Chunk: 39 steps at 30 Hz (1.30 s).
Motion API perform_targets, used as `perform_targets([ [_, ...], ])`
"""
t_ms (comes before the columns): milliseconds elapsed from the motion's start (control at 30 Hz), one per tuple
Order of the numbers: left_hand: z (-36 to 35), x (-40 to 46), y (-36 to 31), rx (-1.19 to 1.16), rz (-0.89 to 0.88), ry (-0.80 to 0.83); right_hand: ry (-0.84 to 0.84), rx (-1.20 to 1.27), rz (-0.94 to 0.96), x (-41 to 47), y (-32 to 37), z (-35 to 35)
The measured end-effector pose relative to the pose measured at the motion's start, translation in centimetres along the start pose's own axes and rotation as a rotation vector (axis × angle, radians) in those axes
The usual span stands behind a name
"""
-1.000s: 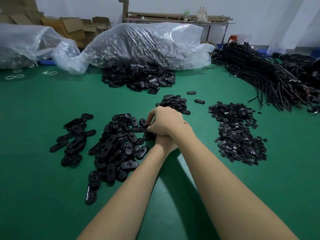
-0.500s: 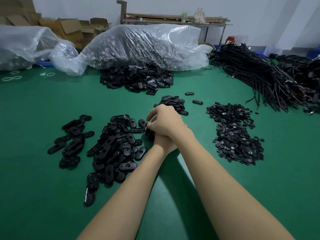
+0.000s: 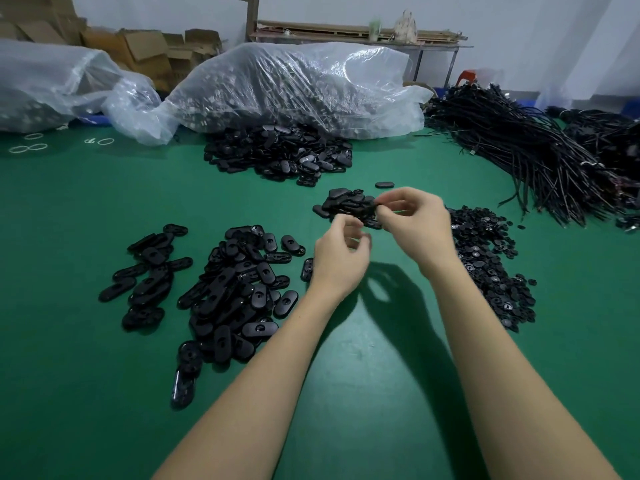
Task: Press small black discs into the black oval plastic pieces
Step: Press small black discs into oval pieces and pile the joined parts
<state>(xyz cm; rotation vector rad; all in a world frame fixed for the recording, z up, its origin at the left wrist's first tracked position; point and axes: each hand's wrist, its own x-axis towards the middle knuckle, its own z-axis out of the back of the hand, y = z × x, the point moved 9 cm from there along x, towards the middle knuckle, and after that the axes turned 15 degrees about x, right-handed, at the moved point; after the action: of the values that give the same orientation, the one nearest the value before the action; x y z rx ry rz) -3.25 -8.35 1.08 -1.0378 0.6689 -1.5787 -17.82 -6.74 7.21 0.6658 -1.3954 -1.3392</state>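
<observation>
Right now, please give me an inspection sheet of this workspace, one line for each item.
Surface: green table mat, bare between the forearms.
Job's things: oval plastic pieces heaped left of the hands; small black discs heaped to the right; further oval pieces behind.
Clutter: white rubber bands far left.
Grippers: left hand curled, contents unclear; right hand pinches a small black part, blurred.
Cables: black cable bundles far right.
Surroundings: clear plastic bags, cardboard boxes, bench at wall.

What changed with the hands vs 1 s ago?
Both hands came unclasped and lifted off the table. The right hand went forward to the small oval pile; whether it pinches a piece is unclear. The left hand hangs curled beside it. Piles unmoved.
</observation>
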Motion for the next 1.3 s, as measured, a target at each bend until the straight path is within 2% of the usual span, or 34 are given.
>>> perform_targets([
  [133, -0.4, 0.1, -0.3, -0.234, 0.016, 0.086, 0.004, 0.096, -0.04, -0.6, -1.8, 2.1],
  [300, -0.5, 0.1, 0.0, -0.481, 0.125, 0.125, 0.214, 0.044, -0.077, -0.9, -2.5, 1.6],
  [367, -0.7, 0.1, 0.3, -0.477, 0.141, 0.135, 0.266, -0.073, -0.104, -0.9, -2.8, 2.0],
  [467, -0.9, -0.1, 1.1, -0.448, 0.168, 0.137, 0.222, -0.447, -0.132, -0.2, -3.1, 4.8],
  [533, -1.0, 0.0, 1.3, -0.476, 0.188, 0.128, 0.167, -0.645, -0.224, 0.0, -3.8, 7.2],
  [600, -1.1, 0.1, 1.6, -0.487, 0.204, 0.121, 0.159, -0.732, -0.323, -0.3, -4.8, 8.6],
  [700, -1.1, 0.1, 1.8, -0.477, 0.214, 0.116, 0.136, -0.68, -0.379, -1.0, -5.7, 9.0],
  [1000, -1.4, 0.2, 2.1, -0.448, 0.212, 0.14, -0.046, -0.478, -0.257, -1.0, -5.1, 9.9],
  [1300, -1.1, -0.2, 1.9, -0.445, 0.212, 0.127, -0.12, -0.316, -0.195, -0.9, -4.9, 10.3],
])
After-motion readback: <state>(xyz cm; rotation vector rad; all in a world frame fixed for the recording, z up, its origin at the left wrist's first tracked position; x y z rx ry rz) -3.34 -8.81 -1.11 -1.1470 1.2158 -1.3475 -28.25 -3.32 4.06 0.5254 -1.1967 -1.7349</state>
